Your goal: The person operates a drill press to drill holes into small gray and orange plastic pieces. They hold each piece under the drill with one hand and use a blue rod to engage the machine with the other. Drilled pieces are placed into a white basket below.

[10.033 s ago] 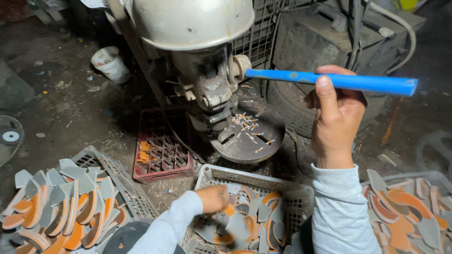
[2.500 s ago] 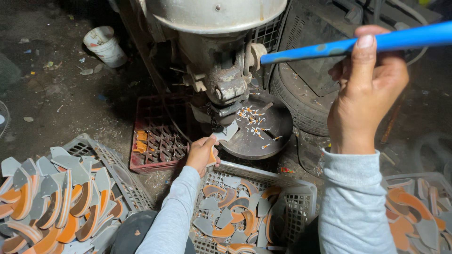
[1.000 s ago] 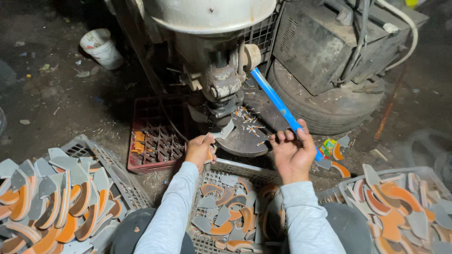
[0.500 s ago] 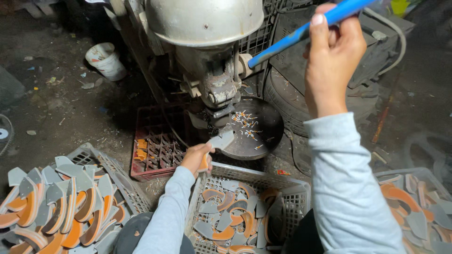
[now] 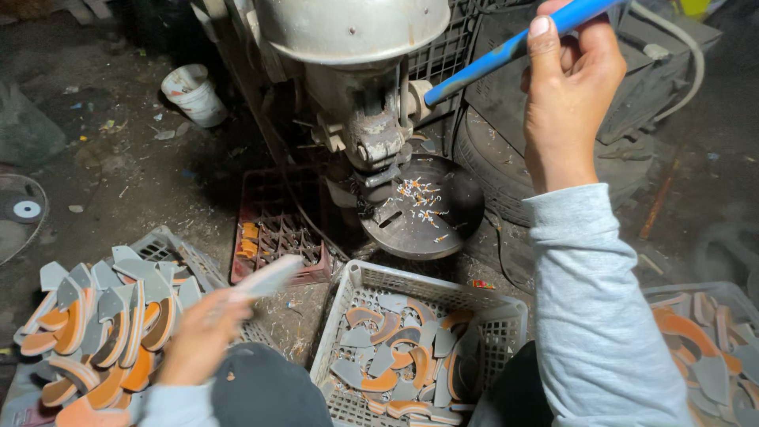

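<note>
My right hand [image 5: 571, 95] grips the blue lever handle [image 5: 506, 49] of a grey metal press [image 5: 360, 95], raised high at the upper right. My left hand [image 5: 202, 336], blurred by motion, holds a flat grey curved piece [image 5: 269, 277] low at the left, above the basket of stacked pieces [image 5: 103, 316]. The press's round plate [image 5: 423, 209] below the punch carries small orange and white scraps and no workpiece. A white plastic basket [image 5: 419, 348] in front of me holds several grey and orange curved pieces.
A red crate [image 5: 277, 229] stands beside the press base. A white bucket [image 5: 194, 95] sits on the dirty floor at the upper left. Another basket of orange and grey pieces [image 5: 704, 348] is at the lower right. A tyre [image 5: 553, 166] lies behind the press.
My left hand has pulled the grey piece away from the press plate down to the left, over the stacked pieces. My right hand keeps the blue lever raised.
</note>
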